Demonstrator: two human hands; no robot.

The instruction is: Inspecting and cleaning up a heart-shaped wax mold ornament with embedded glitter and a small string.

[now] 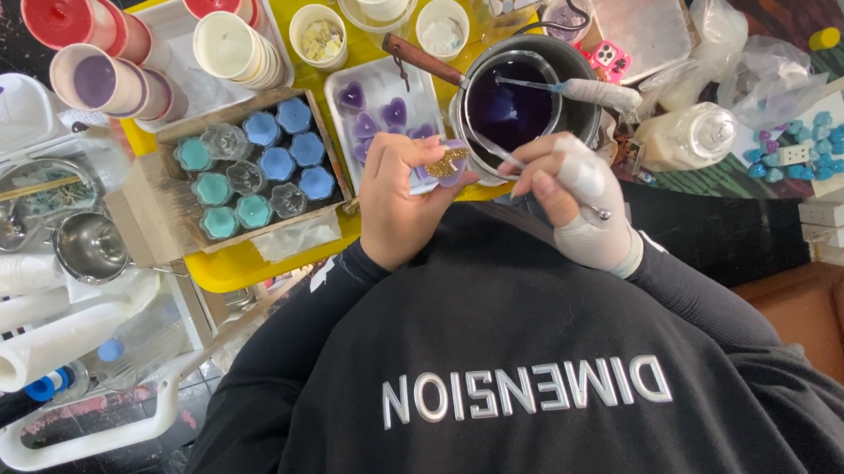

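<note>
My bare left hand holds a small purple heart-shaped candle with gold glitter on top, pinched in the fingertips at chest height. My right hand, in a white glove, grips a thin metal tool whose tip reaches the candle. Just beyond both hands stands a metal pot of dark purple liquid with a wooden handle. A white syringe-like dropper lies across its rim.
A white tray of purple hearts and a box of blue and teal candles sit on a yellow tray. Paper cups, a bottle, plastic bags and metal bowls crowd around.
</note>
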